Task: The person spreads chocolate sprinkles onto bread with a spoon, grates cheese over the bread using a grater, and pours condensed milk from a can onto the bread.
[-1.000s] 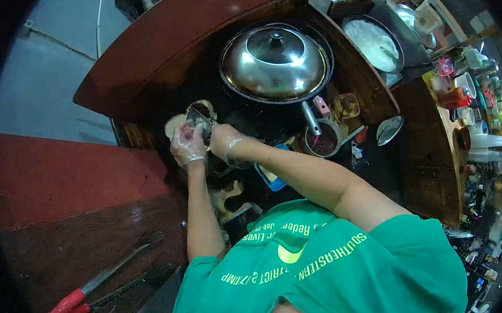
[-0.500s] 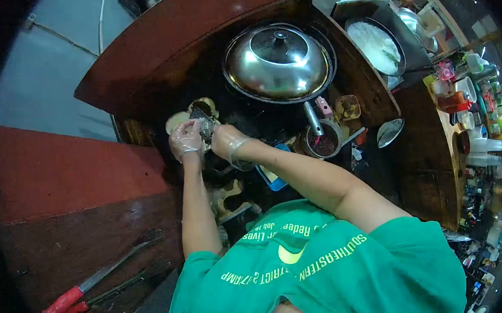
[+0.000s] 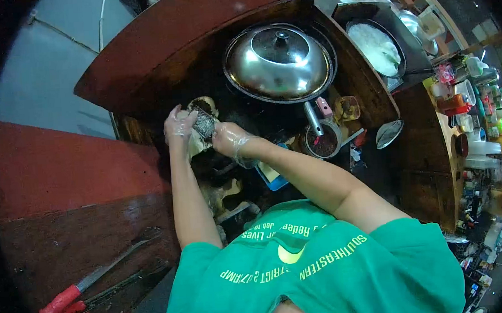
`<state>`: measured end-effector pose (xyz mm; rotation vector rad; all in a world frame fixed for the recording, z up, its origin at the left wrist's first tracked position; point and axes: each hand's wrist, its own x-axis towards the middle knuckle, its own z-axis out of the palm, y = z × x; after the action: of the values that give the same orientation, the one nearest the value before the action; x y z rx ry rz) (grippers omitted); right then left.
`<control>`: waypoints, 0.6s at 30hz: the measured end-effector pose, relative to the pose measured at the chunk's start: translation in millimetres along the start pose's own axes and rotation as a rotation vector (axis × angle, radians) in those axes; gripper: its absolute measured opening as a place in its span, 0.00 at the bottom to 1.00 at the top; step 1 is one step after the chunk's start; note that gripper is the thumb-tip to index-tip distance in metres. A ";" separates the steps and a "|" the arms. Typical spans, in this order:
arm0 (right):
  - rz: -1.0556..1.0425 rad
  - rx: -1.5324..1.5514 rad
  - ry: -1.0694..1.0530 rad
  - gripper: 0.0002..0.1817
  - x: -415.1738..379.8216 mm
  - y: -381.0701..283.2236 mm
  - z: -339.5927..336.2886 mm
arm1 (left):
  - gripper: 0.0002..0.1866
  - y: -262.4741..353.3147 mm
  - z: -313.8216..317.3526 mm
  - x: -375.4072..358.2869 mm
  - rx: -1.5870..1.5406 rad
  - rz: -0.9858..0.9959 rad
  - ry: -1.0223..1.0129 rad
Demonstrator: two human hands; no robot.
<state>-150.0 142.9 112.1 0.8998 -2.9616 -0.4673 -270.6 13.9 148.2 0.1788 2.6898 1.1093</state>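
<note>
My left hand (image 3: 180, 126), in a clear plastic glove, is beside a grey meshed metal piece, like a small grater (image 3: 204, 124), its fingers bent over something pale. Also gloved, my right hand (image 3: 229, 139) is closed on the near right end of the metal piece. Pale, round, bread-like pieces with dark filling (image 3: 206, 103) lie just behind and under the metal piece. What my left fingers touch is partly hidden.
A large domed lid (image 3: 282, 64) covers a pan behind. Nearer stand a pot of dark contents (image 3: 323, 143) and a blue tray (image 3: 274, 175). Red-handled tongs (image 3: 60, 303) lie at lower left. A pan of white contents (image 3: 374, 46) is at upper right, beyond a wooden edge.
My left hand has shifted slightly left and opened a gap from my right hand. The meshed piece now shows more of its face, and the leftmost pale piece is now mostly covered.
</note>
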 end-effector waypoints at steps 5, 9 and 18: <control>0.660 1.153 0.176 0.11 -21.6 1.9 -42.5 | 0.21 -34.0 14.4 28.8 -0.446 -0.035 -0.247; 0.734 1.247 0.047 0.10 -23.2 7.8 -50.6 | 0.14 -32.3 13.9 35.5 -0.250 -0.113 -0.199; 0.629 1.074 -0.067 0.11 -8.8 6.2 -23.2 | 0.11 -14.2 7.4 10.2 -0.189 0.028 0.094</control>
<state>-143.8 146.1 136.7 -0.1609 -3.1747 1.1871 -278.9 11.0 131.4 0.1351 2.6491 1.4046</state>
